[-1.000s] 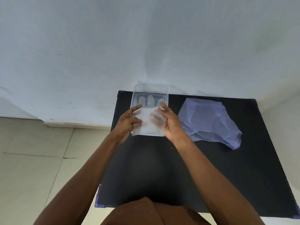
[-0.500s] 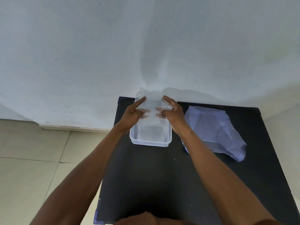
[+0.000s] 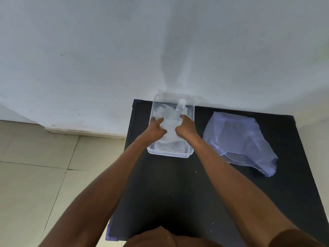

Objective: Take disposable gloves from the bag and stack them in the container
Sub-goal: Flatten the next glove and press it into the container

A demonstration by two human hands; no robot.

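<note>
A clear plastic container [image 3: 169, 154] stands at the back of the black table, against the wall. Inside it lies a translucent disposable glove [image 3: 171, 124], on top of other clear plastic. One glove finger sticks up near the far rim. My left hand [image 3: 155, 130] and my right hand [image 3: 186, 128] are both down inside the container, fingers curled on the glove's left and right edges. The pale blue plastic bag [image 3: 238, 139] lies flat to the right of the container, apart from both hands.
The black table [image 3: 178, 189] ends at its left edge [image 3: 124, 157] above a tiled floor. A white wall rises directly behind the container. My forearms cross the table's middle.
My two hands carried the glove from in front of the container up over it, then lowered it inside. The bag has not moved.
</note>
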